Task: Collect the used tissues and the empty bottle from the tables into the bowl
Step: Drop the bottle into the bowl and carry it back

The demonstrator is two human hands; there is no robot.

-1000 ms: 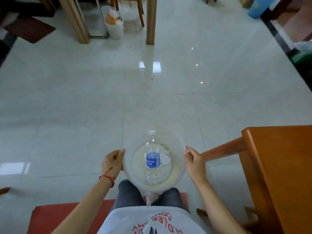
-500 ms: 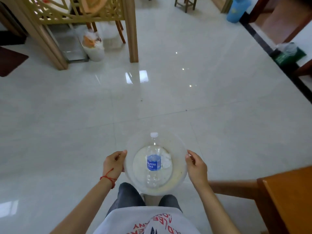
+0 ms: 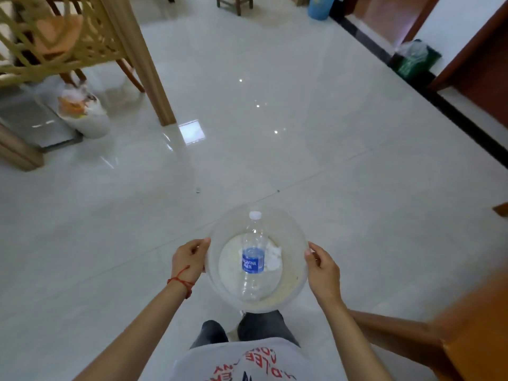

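Clear bowl [image 3: 291,229] held above tiled floor [image 3: 302,138], between both hands. Left hand [image 3: 188,259] curled round left rim, thumb on top edge; right hand [image 3: 323,270] curled round right rim likewise. Empty bottle [image 3: 253,257] lying flat in bowl, long axis running near rim to far rim, white cap pointing away toward far rim, base toward near rim, blue label up. Crumpled tissues [image 3: 272,257] on bowl bottom, touching bottle's right side. Wooden table [image 3: 478,334] at lower right. Bin [image 3: 85,114] by table leg, upper left.
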